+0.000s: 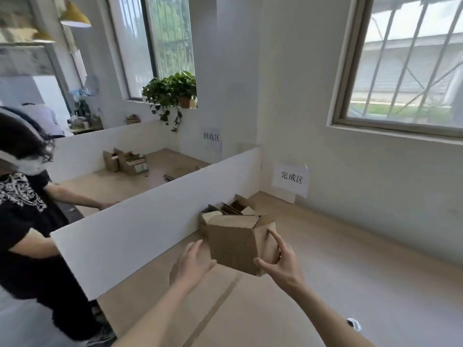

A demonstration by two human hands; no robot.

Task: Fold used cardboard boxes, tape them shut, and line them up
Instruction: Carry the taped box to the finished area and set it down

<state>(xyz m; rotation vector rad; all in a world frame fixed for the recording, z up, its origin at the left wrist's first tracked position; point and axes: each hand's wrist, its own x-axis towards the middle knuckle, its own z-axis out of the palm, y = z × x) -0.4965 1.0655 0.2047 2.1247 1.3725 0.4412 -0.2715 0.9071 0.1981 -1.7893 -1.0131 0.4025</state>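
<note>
Much of the row behind the held cardboard box is hidden: other boxes stand against the white divider, and only their raised flaps and dark interiors show, so their number cannot be told. The underside of the held box and its far side are out of sight, and whether its top is taped cannot be made out; one flap at its upper right edge stands slightly lifted. The left hand's fingertips disappear behind the box's left face, so the contact there is partly hidden. Both forearms are cut off by the bottom of the view.

The box is tilted and lifted clear of the wooden surface, near the divider edge and just in front of the row. The right hand grips its lower right corner, thumb curled under the near bottom edge and index finger laid up along the right face. The left hand's grip is spread, fingers straight and flat against the box's left side.

A paper sign hangs on the wall beyond the surface's far corner. Across the divider, another person's arm reaches over a second surface carrying more boxes, blurred. A potted plant sits on the window sill.
</note>
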